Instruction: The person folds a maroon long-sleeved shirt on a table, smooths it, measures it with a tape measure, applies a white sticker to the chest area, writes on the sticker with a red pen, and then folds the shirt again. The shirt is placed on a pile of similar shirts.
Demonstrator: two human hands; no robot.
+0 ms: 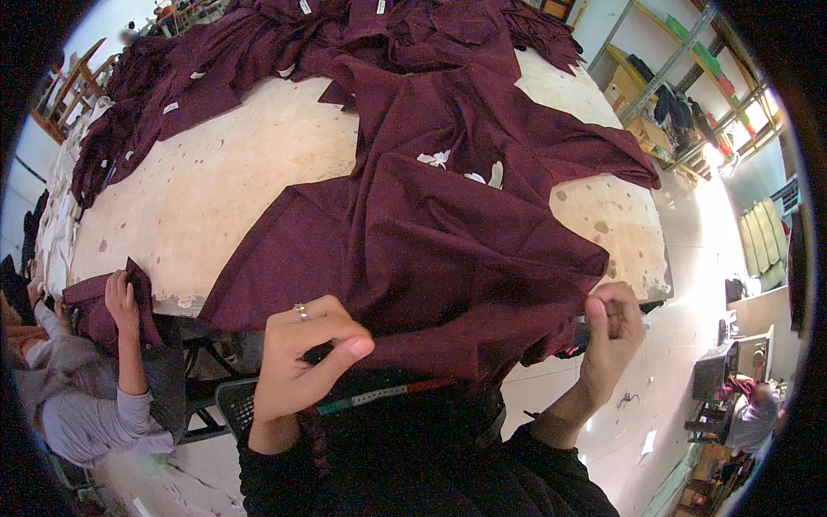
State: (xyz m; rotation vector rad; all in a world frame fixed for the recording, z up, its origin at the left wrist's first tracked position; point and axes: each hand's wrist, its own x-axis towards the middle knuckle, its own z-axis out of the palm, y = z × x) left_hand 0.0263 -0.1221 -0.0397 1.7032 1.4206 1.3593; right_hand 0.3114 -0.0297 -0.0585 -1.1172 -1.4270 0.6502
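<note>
A maroon garment (413, 232) lies spread and wrinkled over the pale wooden table (213, 181) and hangs over its near edge. White pieces (434, 158) show in a fold at its middle. My left hand (310, 355), with a ring, is over the garment's near left part, thumb and forefinger brought close together; whether cloth is between them cannot be told. My right hand (614, 323) pinches the garment's edge at the right, near the table's corner. A tape measure (381, 395) with green, white and red sections crosses my lap below the cloth.
More maroon garments (213, 64) with small white labels are heaped along the table's far and left sides. At the left a co-worker's hand (123, 300) rests on maroon cloth. Shelves (678, 71) with boxes stand at the right; another person (756, 413) sits at the lower right.
</note>
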